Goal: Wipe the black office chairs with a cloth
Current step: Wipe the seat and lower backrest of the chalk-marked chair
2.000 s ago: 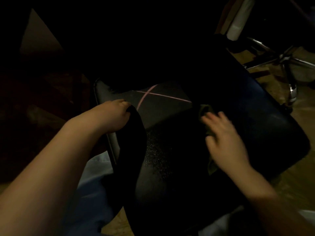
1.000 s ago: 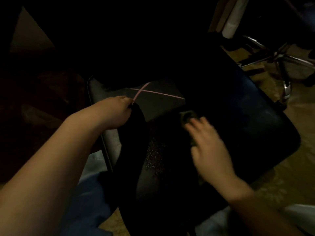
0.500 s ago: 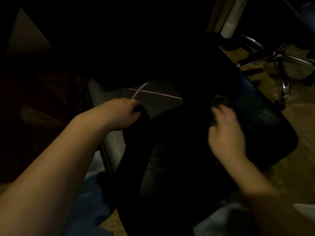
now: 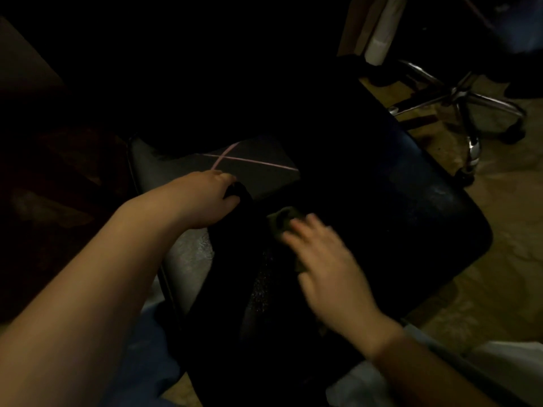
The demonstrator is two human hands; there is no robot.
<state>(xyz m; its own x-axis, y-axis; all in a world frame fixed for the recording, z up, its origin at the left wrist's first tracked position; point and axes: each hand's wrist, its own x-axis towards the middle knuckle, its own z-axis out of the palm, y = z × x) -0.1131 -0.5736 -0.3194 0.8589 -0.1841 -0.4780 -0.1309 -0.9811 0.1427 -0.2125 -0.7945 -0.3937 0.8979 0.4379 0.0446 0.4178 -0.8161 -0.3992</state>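
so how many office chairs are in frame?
2. One black chair at centre, its seat filling much of the frame; a second at upper right, only its chrome base clearly showing. The dark upper left could hide more.

A tan, mottled floor (image 4: 505, 289) spreads to the right of your right hand (image 4: 329, 268). Standing on it: the black office chair (image 4: 426, 201) beneath your right hand and left hand (image 4: 205, 201), and, farther beyond your right hand, a second chair's chrome star base (image 4: 459, 94) on casters.
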